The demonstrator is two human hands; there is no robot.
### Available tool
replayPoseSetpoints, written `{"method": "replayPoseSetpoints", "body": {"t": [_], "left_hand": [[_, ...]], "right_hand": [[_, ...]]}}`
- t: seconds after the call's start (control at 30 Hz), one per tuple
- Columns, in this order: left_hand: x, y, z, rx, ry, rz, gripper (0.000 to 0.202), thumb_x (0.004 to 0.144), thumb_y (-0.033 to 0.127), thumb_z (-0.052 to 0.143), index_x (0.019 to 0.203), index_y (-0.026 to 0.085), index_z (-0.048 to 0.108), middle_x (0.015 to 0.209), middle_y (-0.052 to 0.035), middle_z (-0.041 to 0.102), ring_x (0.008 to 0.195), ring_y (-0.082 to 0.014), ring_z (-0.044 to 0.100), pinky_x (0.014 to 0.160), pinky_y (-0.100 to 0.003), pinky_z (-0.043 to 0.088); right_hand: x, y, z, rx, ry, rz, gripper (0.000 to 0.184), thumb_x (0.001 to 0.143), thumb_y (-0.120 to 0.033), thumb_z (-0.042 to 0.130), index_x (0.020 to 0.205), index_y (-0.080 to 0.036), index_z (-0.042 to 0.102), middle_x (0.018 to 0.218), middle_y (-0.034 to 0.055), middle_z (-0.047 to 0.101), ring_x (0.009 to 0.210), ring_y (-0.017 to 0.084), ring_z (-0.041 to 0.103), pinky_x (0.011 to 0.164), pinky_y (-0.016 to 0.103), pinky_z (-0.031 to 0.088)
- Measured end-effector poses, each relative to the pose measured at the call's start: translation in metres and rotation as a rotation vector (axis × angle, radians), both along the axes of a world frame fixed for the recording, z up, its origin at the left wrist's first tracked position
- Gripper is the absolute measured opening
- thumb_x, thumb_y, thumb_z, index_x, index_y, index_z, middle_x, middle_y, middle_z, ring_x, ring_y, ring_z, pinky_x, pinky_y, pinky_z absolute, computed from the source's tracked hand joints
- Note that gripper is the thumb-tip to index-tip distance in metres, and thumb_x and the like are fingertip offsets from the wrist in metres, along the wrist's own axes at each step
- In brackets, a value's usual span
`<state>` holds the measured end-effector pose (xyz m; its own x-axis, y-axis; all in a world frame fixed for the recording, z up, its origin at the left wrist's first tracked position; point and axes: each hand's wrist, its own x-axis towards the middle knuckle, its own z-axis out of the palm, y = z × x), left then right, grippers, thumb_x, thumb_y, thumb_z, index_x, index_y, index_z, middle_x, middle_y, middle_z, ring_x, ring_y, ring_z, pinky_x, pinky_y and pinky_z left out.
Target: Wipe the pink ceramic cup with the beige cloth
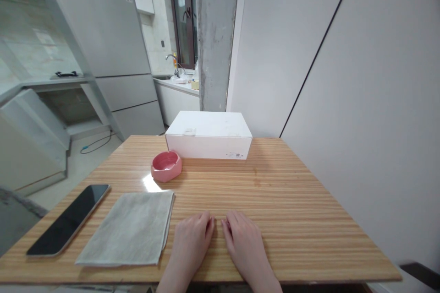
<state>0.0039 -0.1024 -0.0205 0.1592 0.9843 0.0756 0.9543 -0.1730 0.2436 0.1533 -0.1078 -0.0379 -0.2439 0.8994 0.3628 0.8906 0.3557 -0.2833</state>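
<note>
- Wood-grained, glossy tabletop (pixel 295 224): carries every item listed below.
- Folded grey fabric cloth (pixel 129 229), four-cornered: lies flat at the left of the near part, just beside our left hand and apart from it.
- Handling of the cloth: we judge it light, soft and limp, unlikely to slip or break; we would take hold at the right edge, where layers show, pinching all of them together.
- Direction of the cloth: near edge runs roughly along the tabletop's front edge; side edges run away from us, leaning right. We cannot settle a long axis, the outline being close to square.
- Left hand (pixel 191 240): rests back upward, fingers curled in loosely; we see nothing held.
- Right hand (pixel 244 240): likewise curled and resting, near the left but not touching it; nothing seen in it.
- Black-screened, slim rectangular phone (pixel 68 222): left of the cloth, its long axis slanting away and rightward.
- Pink, faceted, glossy bowl (pixel 166 173): upright, beyond the cloth.
- White rectangular lidded box (pixel 208 146): at the far edge, long side facing us.
</note>
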Motion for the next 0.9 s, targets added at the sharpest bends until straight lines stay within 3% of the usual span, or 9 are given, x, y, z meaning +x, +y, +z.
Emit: {"method": "replayPoseSetpoints", "body": {"t": [0.9], "left_hand": [[-0.0003,-0.0006,0.0002,0.004,-0.035,0.01,0.035,0.094,0.028,0.035,0.072,0.02,0.061,0.072,-0.0053,0.07,0.069,-0.0194,0.066,0.058,-0.028,0.034]], "right_hand": [[0.0009,-0.0007,0.0011,0.019,0.038,0.015,0.02,0.092,-0.02,0.04,0.074,-0.022,0.048,0.071,0.0006,0.058,0.066,0.017,0.056,0.062,0.028,0.034]]}}
